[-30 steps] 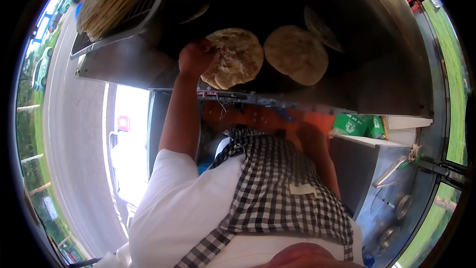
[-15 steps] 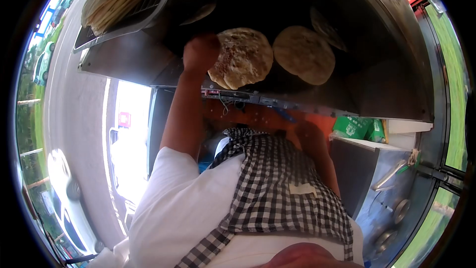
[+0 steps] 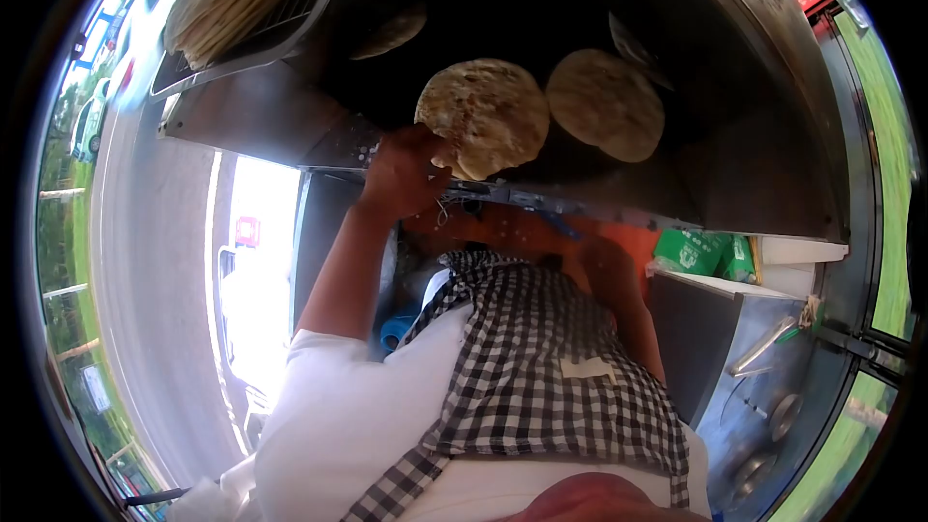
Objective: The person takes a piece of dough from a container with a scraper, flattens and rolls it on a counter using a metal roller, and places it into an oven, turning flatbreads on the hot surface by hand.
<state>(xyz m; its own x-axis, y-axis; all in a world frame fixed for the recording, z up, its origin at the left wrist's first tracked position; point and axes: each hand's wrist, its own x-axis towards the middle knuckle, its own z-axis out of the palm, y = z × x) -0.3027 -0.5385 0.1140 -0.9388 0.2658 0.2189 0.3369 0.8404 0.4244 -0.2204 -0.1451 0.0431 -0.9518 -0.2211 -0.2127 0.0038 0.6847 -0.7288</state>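
My left hand (image 3: 408,169) is at the lower left edge of a browned round flatbread (image 3: 491,116), its fingers curled onto the rim. The bread lies on the dark griddle (image 3: 541,166) near its front edge. Just right of it sits a paler flatbread (image 3: 607,104). Two thinner breads show farther back, one flatbread (image 3: 391,34) at the left and another flatbread (image 3: 636,46) at the right, seen tilted. My right hand (image 3: 601,256) hangs low in shadow below the griddle's front edge, close to the checked apron (image 3: 541,358); its fingers are too dim to make out.
A stack of flatbreads (image 3: 237,5) rests on a wire rack in a metal tray (image 3: 261,56) at upper left. Metal side walls (image 3: 764,150) flank the griddle. At right stand a cabinet (image 3: 691,329) and green packages (image 3: 691,251). A road runs along the left.
My left hand has come down and toward me, from the left side of the browned flatbread to its lower left edge. The right hand stays low.
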